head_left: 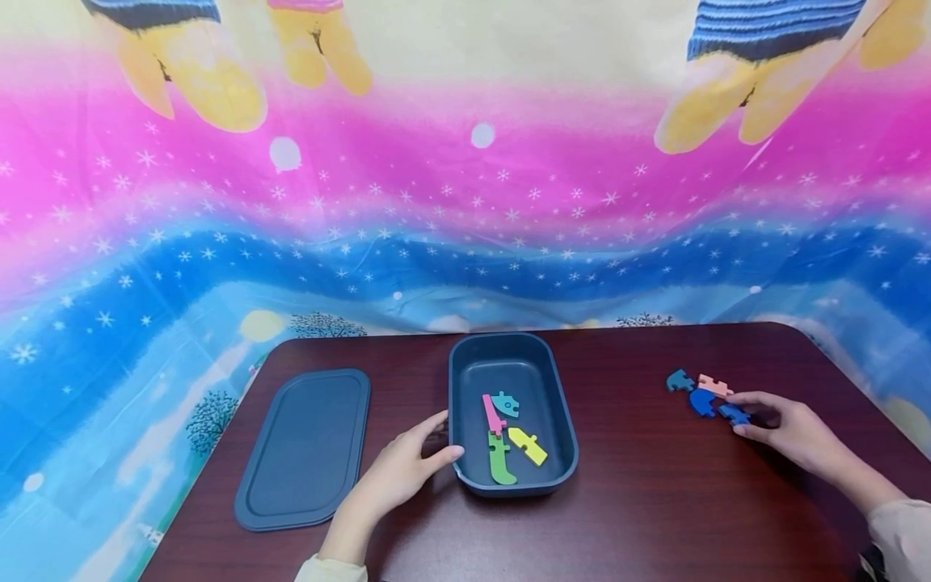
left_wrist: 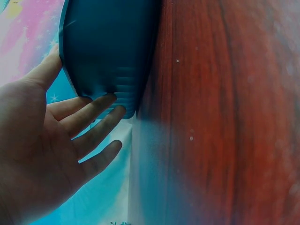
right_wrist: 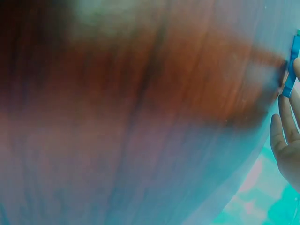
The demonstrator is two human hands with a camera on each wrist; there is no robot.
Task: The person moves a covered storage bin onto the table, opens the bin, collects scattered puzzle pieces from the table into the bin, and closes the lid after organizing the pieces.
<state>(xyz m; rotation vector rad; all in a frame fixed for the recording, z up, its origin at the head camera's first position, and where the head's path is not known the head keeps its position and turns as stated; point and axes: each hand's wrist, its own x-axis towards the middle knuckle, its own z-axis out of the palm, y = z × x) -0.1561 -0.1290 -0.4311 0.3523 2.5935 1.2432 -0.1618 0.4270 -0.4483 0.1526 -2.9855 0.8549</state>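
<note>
A dark blue-grey open box (head_left: 513,481) stands mid-table. Inside lie a pink puzzle piece (head_left: 493,414), a teal one (head_left: 505,404), a yellow one (head_left: 528,445) and a green one (head_left: 500,461). My left hand (head_left: 404,467) touches the box's left side, thumb at the rim and fingers fairly straight along the wall (left_wrist: 103,51). At the right, my right hand (head_left: 793,428) pinches a blue puzzle piece (head_left: 735,414) between thumb and fingers, low over the table. Right beside it are a darker blue piece (head_left: 701,402), a salmon piece (head_left: 714,385) and a teal-blue piece (head_left: 680,381).
A flat dark blue-grey lid (head_left: 305,449) lies on the table left of the box, close to my left forearm. The reddish-brown table (head_left: 625,485) ends at the back against a colourful printed cloth (head_left: 436,202).
</note>
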